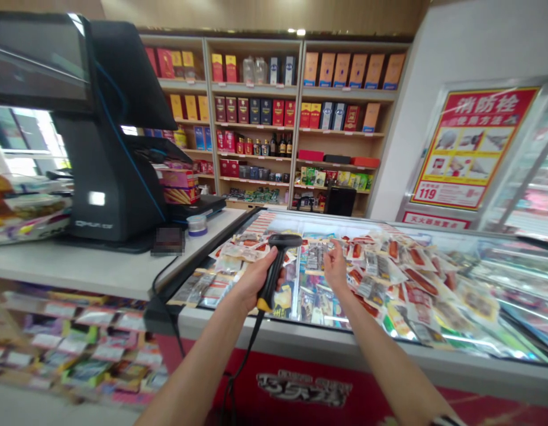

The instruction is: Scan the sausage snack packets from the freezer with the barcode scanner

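Observation:
My left hand (256, 278) is wrapped round the handle of a black barcode scanner (274, 269). The scanner stands upright, its head on top, and a cable runs down from its yellow-trimmed base. To the right, my right hand (335, 264) is raised over the glass-topped chest freezer (300, 334), its fingers partly curled and the index finger apart from the others. Nothing shows in it. Beneath and around both hands, packaged sausages (418, 281) and other sealed snack packs (232, 260) lie on the glass.
A black checkout terminal (118, 154) stands on the white counter (123, 269) at left, with a small clear tub (197, 225) near its edge. Snack racks (92, 349) sit below. Shelves (256, 89) of boxes and bottles line the back wall; a fire-hydrant sign (476, 148) hangs right.

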Tool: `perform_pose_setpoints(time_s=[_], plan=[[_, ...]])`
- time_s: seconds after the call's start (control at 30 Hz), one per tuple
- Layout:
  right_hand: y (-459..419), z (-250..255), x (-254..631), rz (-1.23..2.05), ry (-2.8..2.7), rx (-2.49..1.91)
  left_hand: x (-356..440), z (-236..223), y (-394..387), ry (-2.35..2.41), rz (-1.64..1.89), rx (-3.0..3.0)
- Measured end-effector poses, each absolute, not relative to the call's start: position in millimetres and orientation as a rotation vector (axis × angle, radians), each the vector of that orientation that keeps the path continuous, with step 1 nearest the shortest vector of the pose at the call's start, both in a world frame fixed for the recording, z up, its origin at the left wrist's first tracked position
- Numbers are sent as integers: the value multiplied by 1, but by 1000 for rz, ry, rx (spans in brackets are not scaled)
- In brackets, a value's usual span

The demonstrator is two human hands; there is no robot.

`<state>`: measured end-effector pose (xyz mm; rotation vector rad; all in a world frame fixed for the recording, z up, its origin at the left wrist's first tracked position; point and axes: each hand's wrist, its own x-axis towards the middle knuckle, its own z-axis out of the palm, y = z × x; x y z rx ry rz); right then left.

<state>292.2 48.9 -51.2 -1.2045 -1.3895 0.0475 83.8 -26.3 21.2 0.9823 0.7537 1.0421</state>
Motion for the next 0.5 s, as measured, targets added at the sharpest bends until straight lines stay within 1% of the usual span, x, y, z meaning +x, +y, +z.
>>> perform_pose_setpoints(time_s=[0.27,0.5], plan=[[53,-47,308,-43,-1345,-1280,94,26,-25,690,972,987],[50,-17,389,-386,-1097,-1569,83,26,-20,752,1052,1010]])
